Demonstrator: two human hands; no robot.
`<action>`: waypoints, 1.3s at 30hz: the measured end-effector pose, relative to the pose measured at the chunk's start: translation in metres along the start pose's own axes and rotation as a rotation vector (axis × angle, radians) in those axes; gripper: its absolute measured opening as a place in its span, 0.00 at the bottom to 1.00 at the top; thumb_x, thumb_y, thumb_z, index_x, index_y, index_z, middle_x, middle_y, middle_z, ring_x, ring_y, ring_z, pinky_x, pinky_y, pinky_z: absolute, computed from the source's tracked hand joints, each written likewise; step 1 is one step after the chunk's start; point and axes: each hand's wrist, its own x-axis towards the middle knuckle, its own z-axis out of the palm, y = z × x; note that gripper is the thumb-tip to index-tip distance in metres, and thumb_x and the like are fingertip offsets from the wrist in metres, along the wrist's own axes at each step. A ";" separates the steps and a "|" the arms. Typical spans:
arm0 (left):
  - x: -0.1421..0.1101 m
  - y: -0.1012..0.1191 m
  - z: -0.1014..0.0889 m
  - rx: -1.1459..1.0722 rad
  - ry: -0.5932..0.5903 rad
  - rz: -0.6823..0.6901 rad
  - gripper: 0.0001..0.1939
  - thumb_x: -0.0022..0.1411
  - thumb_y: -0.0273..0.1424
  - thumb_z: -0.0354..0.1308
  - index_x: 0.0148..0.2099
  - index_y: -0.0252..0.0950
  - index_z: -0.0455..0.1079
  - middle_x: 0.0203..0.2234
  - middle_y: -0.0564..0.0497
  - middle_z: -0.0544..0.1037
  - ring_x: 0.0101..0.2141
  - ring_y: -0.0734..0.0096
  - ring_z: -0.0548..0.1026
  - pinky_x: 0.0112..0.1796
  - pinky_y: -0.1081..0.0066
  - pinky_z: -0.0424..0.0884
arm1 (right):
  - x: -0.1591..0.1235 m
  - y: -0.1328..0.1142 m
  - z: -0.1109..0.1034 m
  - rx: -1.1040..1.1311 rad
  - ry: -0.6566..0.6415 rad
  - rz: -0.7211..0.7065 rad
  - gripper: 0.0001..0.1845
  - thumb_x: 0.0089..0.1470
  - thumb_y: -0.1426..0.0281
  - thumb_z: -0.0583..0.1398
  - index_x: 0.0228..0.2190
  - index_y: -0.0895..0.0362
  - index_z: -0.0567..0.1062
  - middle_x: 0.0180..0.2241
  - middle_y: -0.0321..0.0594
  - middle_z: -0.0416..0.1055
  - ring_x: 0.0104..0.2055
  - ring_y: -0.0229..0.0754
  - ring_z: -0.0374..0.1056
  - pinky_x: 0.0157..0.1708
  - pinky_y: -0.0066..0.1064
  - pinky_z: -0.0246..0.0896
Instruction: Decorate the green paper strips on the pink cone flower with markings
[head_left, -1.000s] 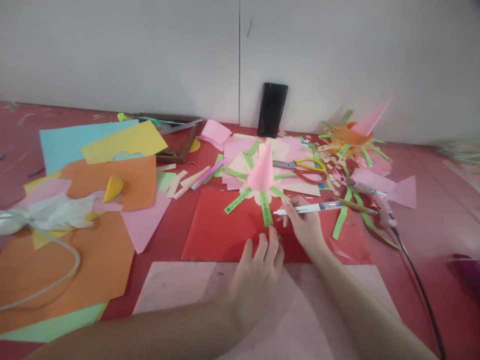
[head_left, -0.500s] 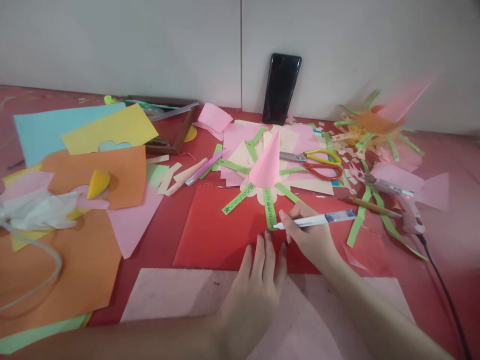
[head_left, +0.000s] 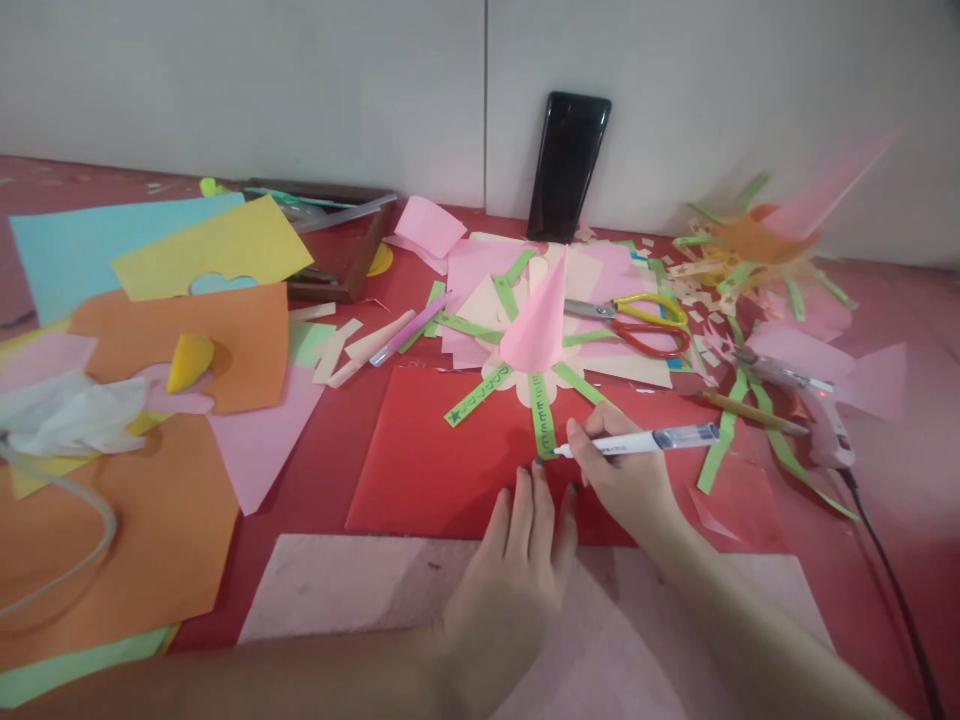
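Observation:
In my right hand (head_left: 630, 480) is a white marker pen (head_left: 641, 440), its tip at the lower end of a green paper strip (head_left: 544, 420) that bears dark marks. My left hand (head_left: 517, 560) lies with fingers stretched out on the red sheet (head_left: 420, 450), one fingertip by the strip's end. The strip runs out from a cream scalloped paper base (head_left: 524, 390), on which a pink paper cone (head_left: 534, 325) stands upright. Another green strip (head_left: 476, 397), with drawn marks and a star, points down to the left. More green strips spread around the cone.
Scissors (head_left: 649, 340) with yellow and red handles lie right of the cone. A glue gun (head_left: 821, 410) with a black cord is at the right. A black phone (head_left: 570, 165) leans on the wall. Coloured paper (head_left: 255, 350) and a purple pen (head_left: 409, 330) lie left.
The view has shifted slightly. My right hand still holds the marker at the strip's lower end, its tip a little further right; my left hand stays nearly in place.

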 end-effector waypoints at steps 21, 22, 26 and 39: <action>-0.001 0.000 0.001 -0.001 -0.037 0.024 0.22 0.58 0.27 0.43 0.55 0.26 0.60 0.47 0.35 0.70 0.48 0.56 0.68 0.46 0.61 0.64 | -0.003 0.000 -0.002 0.026 -0.051 0.054 0.17 0.53 0.62 0.55 0.18 0.53 0.59 0.12 0.30 0.62 0.15 0.34 0.59 0.18 0.26 0.56; -0.001 0.000 0.001 0.001 -0.034 0.023 0.22 0.58 0.26 0.43 0.55 0.27 0.60 0.47 0.35 0.70 0.48 0.56 0.68 0.46 0.61 0.64 | -0.002 0.000 -0.002 0.022 -0.051 0.051 0.17 0.53 0.62 0.55 0.18 0.53 0.59 0.12 0.30 0.61 0.15 0.34 0.59 0.18 0.26 0.56; -0.002 0.000 0.002 0.002 -0.024 0.022 0.22 0.58 0.26 0.42 0.54 0.27 0.61 0.46 0.35 0.71 0.48 0.56 0.69 0.45 0.61 0.65 | -0.002 0.001 -0.002 0.000 -0.039 0.026 0.17 0.53 0.64 0.55 0.17 0.54 0.56 0.12 0.28 0.57 0.15 0.33 0.56 0.17 0.25 0.53; -0.001 -0.001 0.001 0.013 -0.015 0.025 0.22 0.58 0.25 0.40 0.54 0.27 0.61 0.46 0.35 0.71 0.48 0.56 0.69 0.45 0.62 0.65 | -0.003 0.003 -0.002 0.037 -0.059 0.034 0.18 0.53 0.63 0.55 0.17 0.54 0.56 0.12 0.29 0.58 0.16 0.33 0.57 0.18 0.26 0.55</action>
